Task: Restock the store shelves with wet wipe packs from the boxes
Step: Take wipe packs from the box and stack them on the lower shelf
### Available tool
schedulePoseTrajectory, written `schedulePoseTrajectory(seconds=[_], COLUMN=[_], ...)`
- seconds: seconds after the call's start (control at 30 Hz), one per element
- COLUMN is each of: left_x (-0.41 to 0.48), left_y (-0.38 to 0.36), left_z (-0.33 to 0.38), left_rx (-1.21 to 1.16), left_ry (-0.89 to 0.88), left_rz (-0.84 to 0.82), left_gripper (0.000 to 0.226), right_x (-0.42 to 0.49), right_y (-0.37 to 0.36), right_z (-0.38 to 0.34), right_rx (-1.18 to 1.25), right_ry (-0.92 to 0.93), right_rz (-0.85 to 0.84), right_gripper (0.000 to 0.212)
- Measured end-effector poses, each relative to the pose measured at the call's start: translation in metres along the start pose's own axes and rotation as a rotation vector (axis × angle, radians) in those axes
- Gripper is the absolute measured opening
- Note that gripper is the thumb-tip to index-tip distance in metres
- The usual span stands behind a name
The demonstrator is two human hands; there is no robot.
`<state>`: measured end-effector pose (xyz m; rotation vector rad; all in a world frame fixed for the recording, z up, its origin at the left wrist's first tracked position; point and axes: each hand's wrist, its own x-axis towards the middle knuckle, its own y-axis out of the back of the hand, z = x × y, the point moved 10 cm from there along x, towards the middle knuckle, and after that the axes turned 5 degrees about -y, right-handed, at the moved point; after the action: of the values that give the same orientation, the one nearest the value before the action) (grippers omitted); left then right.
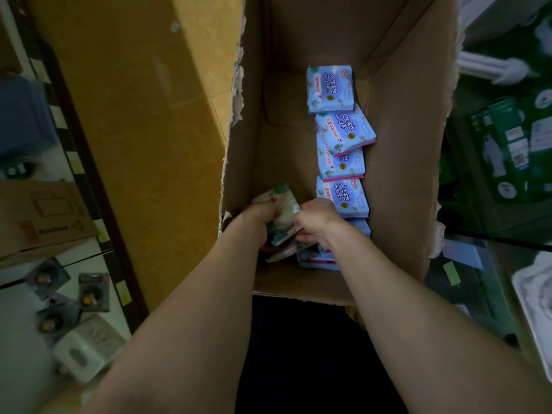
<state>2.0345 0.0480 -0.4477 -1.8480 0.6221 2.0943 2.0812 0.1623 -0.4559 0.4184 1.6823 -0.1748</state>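
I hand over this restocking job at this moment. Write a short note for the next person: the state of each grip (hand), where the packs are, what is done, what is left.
Left grip: holds a bundle of pale packs at the near end of the cardboard box.
Right grip: fingers curled on the same bundle's edge.
Blue packs: a row along the box's right side, some overlapping.
Done: much of the box floor is bare.
To do: lift out the bundle, shelve it, then the blue row.
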Motion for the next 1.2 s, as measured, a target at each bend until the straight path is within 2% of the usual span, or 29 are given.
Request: schedulePoseTrajectory(seconds=[0.13, 0.33, 0.4, 0.47, 0.53, 0.6, 0.63, 0.83, 1.0, 1.13, 1.2], left_x=[0.000, -0.013, -0.022, -0.039, -0.053, -0.063, -0.073, -0.159, -0.230, -0.280, -0.305], left_y=[-0.005, -0.018, -0.019, -0.023, -0.025, -0.021, -0.016, 0.008, 0.042, 0.082, 0.112], left_z=[0.004, 0.018, 0.030, 0.051, 0.073, 0.088, 0.094, 0.112, 0.116, 0.110, 0.101], left_rx=[-0.135, -0.203, -0.199, -0.189, -0.207, -0.273, -0.315, -0.636, -0.753, -0.885, -0.953], left_ry=[0.022, 0.018, -0.039, -0.124, -0.239, -0.311, -0.344, -0.555, -0.668, -0.723, -0.767], left_rz=[-0.028, -0.132, -0.128, -0.131, -0.121, -0.068, -0.033, -0.005, 0.047, 0.080, 0.127], left_gripper=[0.028, 0.032, 0.028, 0.023, 0.021, 0.048, 0.051, 0.014, 0.025, 0.013, 0.017], right_x=[-0.011, -0.032, -0.042, -0.053, -0.067, -0.083, -0.092, -0.163, -0.231, -0.281, -0.308], right_y=[0.010, 0.033, 0.038, 0.041, 0.042, 0.045, 0.047, 0.062, 0.049, 0.023, -0.002], right_z=[-0.002, -0.021, -0.028, -0.036, -0.046, -0.062, -0.071, -0.122, -0.147, -0.162, -0.169], right_rx=[0.107, 0.197, 0.199, 0.210, 0.221, 0.215, 0.222, 0.358, 0.362, 0.325, 0.270], right_ry=[0.038, 0.119, 0.123, 0.126, 0.154, 0.228, 0.268, 0.483, 0.637, 0.745, 0.801], right_rz=[-0.027, -0.016, -0.043, -0.072, -0.095, -0.082, -0.072, -0.093, -0.142, -0.192, -0.238], right_gripper=[0.025, 0.033, 0.027, 0.012, 0.010, 0.009, 0.008, 0.003, 0.005, 0.013, 0.016])
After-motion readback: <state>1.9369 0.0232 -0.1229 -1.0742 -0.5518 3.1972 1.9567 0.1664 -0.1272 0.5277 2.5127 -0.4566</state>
